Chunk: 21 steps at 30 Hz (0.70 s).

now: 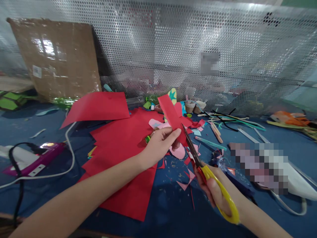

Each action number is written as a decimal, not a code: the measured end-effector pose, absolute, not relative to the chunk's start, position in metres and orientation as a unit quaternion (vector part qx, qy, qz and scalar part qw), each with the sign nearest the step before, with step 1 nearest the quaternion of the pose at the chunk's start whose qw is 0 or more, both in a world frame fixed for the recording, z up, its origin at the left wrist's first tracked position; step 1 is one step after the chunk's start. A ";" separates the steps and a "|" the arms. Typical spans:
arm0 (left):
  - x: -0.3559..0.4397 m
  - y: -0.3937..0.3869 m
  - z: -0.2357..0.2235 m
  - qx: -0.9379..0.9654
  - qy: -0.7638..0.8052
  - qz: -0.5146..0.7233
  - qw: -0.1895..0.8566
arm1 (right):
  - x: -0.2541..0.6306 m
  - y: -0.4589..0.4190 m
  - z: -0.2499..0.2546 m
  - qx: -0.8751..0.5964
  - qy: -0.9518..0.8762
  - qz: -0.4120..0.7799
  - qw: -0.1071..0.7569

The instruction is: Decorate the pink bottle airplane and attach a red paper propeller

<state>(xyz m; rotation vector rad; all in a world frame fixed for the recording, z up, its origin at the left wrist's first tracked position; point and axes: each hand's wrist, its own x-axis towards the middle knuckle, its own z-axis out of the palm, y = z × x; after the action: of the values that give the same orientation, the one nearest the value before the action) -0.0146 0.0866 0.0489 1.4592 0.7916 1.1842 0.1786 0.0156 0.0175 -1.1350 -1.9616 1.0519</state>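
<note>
Grasping the yellow-handled scissors [202, 170], the right hand [214, 190] is what I see closest to the desk's [173, 215] near edge, right of its middle. I have the left hand [159, 143] farther in, pinching a red paper strip [170, 110] between thumb and fingers above the desk. The scissors point at the strip's right side; I cannot tell whether they bite into it. Red sheets [123, 142] fan out toward the near edge. Nearer the left edge sits a purple power strip [53, 155]. By the far left corner stands a cardboard panel [61, 62], before a perforated metal screen [153, 43].
</note>
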 end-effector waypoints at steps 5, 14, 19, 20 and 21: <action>-0.013 0.086 0.046 0.622 0.337 0.483 0.516 | 0.184 0.017 0.007 -0.408 -0.747 0.426 0.307; -0.014 0.083 0.050 0.635 0.353 0.475 0.496 | 0.189 0.016 -0.001 -0.420 -0.742 0.438 0.286; -0.014 0.084 0.048 0.642 0.361 0.474 0.483 | 0.187 0.015 0.005 -0.412 -0.764 0.400 0.293; -0.014 0.084 0.048 0.643 0.363 0.474 0.480 | 0.186 0.015 0.006 -0.410 -0.769 0.392 0.295; -0.014 0.084 0.048 0.644 0.364 0.473 0.478 | 0.186 0.015 0.007 -0.412 -0.772 0.383 0.296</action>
<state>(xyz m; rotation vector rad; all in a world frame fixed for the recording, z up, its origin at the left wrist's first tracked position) -0.0144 0.0840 0.0479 1.5734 0.8894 1.1550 0.1863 0.0147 0.0070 -1.0950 -2.0545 1.0196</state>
